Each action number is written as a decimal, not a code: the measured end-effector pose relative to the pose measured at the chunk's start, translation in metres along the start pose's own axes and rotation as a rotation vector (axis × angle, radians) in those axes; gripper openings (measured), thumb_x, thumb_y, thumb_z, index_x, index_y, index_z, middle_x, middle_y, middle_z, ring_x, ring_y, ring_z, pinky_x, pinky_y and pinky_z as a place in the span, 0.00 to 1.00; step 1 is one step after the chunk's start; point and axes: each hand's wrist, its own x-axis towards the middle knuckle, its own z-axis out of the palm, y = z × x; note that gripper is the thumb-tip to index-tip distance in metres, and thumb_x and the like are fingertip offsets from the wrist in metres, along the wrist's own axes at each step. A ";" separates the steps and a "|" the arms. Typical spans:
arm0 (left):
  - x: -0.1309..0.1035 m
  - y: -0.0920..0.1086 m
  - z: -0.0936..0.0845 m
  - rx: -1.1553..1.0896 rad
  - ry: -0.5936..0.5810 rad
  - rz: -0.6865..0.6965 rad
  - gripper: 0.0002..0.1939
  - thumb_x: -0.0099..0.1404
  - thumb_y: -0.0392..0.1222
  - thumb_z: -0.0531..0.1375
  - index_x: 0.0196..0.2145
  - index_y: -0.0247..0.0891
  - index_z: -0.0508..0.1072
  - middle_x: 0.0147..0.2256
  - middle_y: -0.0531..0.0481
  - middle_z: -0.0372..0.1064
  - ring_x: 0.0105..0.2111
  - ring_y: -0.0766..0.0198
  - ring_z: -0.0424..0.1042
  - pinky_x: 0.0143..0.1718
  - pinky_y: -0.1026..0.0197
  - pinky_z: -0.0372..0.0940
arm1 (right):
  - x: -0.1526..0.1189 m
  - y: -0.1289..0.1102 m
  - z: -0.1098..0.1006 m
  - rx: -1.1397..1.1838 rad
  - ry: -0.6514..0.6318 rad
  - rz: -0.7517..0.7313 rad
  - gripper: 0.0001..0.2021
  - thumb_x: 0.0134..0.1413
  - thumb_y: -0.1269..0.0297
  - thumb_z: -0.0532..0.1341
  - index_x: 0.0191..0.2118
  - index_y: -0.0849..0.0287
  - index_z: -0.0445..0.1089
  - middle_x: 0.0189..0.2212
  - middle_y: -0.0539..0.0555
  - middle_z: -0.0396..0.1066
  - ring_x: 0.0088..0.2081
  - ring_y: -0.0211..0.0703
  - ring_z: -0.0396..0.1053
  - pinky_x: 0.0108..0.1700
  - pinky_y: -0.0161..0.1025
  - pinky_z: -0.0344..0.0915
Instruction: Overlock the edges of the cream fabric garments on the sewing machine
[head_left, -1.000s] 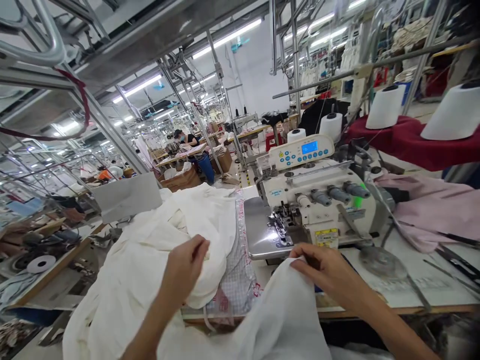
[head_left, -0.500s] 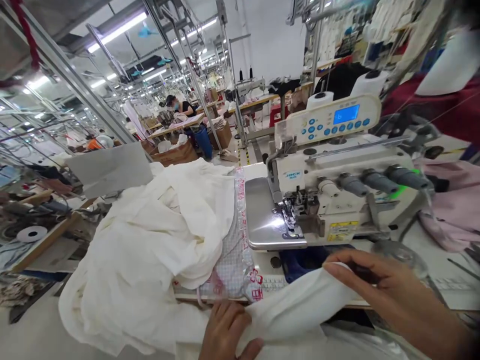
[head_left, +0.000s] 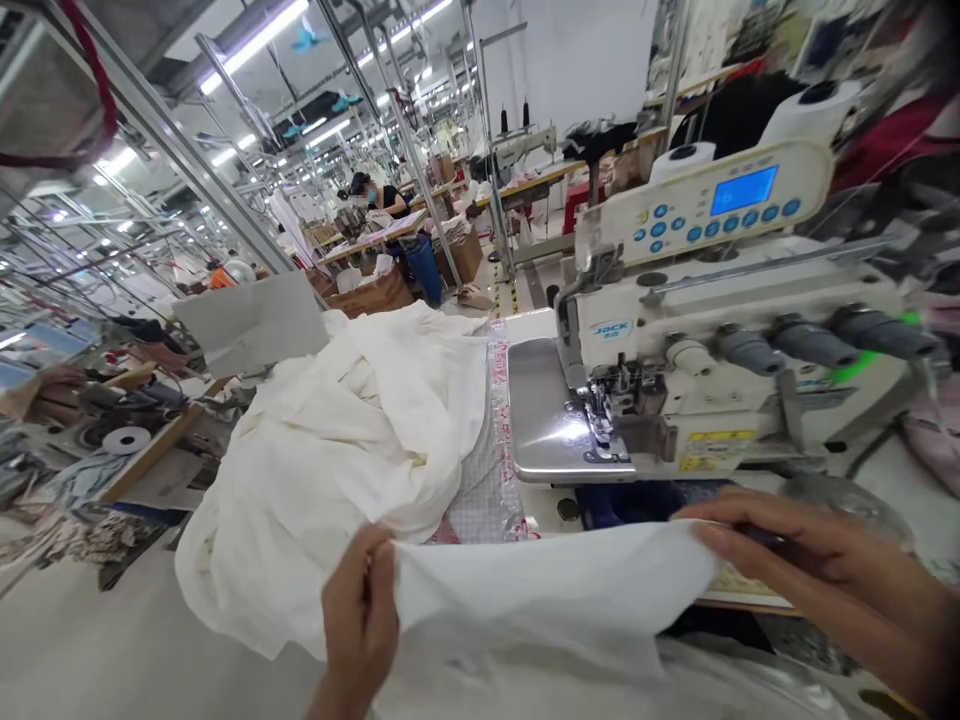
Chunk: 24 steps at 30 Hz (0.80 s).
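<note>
A white fabric piece (head_left: pixel 540 580) stretches between my two hands in front of the sewing machine. At its left end my left hand (head_left: pixel 360 610) is closed, pinching the upper edge between thumb and fingers. My right hand (head_left: pixel 810 570) pinches the upper right corner. The fabric's lower part hangs down past the bottom of the view. Just beyond it stands a white overlock sewing machine (head_left: pixel 675 350) with a shiny metal plate (head_left: pixel 555 420) under its needle area. A large heap of white cloth (head_left: pixel 337 450) lies left of the machine, behind my left hand.
A control panel (head_left: pixel 720 205) with a lit blue screen tops the machine. Thread cones (head_left: pixel 682 160) stand behind it. A grey-white board (head_left: pixel 251 325) rises behind the cloth heap. Farther back, a person (head_left: pixel 379 200) sits at another worktable, near a blue bin (head_left: pixel 421 268).
My left hand has risen and moved left, from lying on the fabric to pinching its edge. The fabric is now pulled out straight between both hands. The view has shifted slightly.
</note>
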 end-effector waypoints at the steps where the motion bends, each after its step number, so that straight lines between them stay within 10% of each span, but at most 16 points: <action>1: 0.027 0.000 -0.004 0.047 0.047 0.072 0.07 0.70 0.37 0.49 0.35 0.40 0.65 0.26 0.54 0.64 0.27 0.65 0.66 0.29 0.66 0.63 | 0.006 -0.002 0.004 0.023 -0.080 0.003 0.14 0.50 0.49 0.66 0.34 0.54 0.80 0.33 0.53 0.80 0.33 0.50 0.77 0.31 0.35 0.74; 6: 0.123 0.023 0.021 0.187 0.180 0.385 0.10 0.66 0.31 0.49 0.36 0.36 0.69 0.32 0.45 0.70 0.36 0.58 0.71 0.39 0.57 0.67 | 0.039 -0.008 0.037 -0.040 0.154 0.106 0.16 0.53 0.48 0.62 0.29 0.56 0.75 0.22 0.50 0.73 0.25 0.44 0.68 0.28 0.39 0.64; 11: 0.081 0.091 0.081 0.036 0.003 0.928 0.18 0.65 0.28 0.49 0.50 0.27 0.68 0.51 0.32 0.68 0.57 0.50 0.65 0.52 0.53 0.68 | 0.050 -0.005 0.052 0.050 0.233 0.188 0.17 0.50 0.47 0.61 0.32 0.58 0.71 0.20 0.49 0.66 0.23 0.43 0.65 0.27 0.38 0.62; 24: 0.062 0.108 0.110 0.120 0.039 0.646 0.17 0.70 0.39 0.50 0.50 0.30 0.72 0.42 0.38 0.70 0.40 0.53 0.66 0.40 0.52 0.59 | 0.053 -0.011 0.073 -0.133 0.503 0.141 0.12 0.54 0.51 0.59 0.36 0.55 0.67 0.18 0.45 0.63 0.20 0.41 0.65 0.26 0.38 0.62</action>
